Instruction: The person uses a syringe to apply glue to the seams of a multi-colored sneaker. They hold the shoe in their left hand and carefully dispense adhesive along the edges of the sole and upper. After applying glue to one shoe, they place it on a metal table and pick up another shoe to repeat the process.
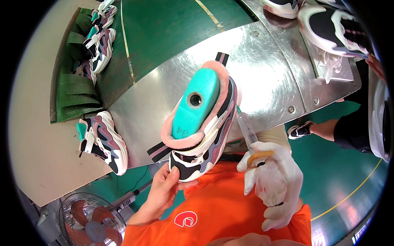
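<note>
My bare left hand (164,189) grips the toe of a sneaker (222,128), thumb on top and fingers beneath. The shoe is white, black, grey and mauve, with a pink fleece collar and striped pull straps. A teal shoe last (201,88) with a round metal-lined hole fills its opening. In my right hand (279,182), in a white glove with dark marks, is a clear syringe (246,128), its yellow-orange flange between the fingers. The syringe's green tip lies close beside the sole edge near the heel; whether it touches I cannot tell.
A shiny metal table (160,98) lies beneath the shoe, beside a green conveyor belt (160,28). Another sneaker (107,141) sits at left; several more line the strip curtain (76,61). A fan (92,221) stands lower left. At right are another person's leg (324,130) and a large shoe (328,30).
</note>
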Demonstrator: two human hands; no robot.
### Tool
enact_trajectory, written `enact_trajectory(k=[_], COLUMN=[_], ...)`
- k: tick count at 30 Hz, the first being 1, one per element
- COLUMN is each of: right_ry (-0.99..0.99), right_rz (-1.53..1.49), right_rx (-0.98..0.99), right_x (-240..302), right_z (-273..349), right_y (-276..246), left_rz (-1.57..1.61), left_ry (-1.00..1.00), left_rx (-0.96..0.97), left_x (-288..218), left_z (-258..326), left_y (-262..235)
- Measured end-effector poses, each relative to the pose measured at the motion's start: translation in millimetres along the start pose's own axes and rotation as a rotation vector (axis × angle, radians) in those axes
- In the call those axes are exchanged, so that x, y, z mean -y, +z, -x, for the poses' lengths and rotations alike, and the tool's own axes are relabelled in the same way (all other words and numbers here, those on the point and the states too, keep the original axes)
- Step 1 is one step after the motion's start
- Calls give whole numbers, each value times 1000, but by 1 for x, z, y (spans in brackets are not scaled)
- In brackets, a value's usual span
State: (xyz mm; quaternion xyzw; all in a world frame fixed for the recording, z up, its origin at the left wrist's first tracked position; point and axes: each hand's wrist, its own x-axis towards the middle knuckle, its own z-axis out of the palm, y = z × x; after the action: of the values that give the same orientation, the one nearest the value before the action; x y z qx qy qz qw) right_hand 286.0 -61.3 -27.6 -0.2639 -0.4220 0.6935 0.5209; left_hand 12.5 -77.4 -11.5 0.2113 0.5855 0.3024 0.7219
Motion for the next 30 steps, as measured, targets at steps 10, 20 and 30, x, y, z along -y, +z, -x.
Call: enact_trajectory(k=[10, 20, 30], right_ry=[62, 226, -150], right_rz=[17, -169, 84], right_rx=[-12, -104, -152], right_x=[-3, -11, -12], right_z=[5, 14, 24], right_y=[5, 7, -16], left_rz=[30, -177, -978], left_ry=[5, -32, 823], left_rx=[11, 2, -41], left_x=[2, -1, -67], left_z=[-1, -3, -37], left_y=[-4, -18, 44])
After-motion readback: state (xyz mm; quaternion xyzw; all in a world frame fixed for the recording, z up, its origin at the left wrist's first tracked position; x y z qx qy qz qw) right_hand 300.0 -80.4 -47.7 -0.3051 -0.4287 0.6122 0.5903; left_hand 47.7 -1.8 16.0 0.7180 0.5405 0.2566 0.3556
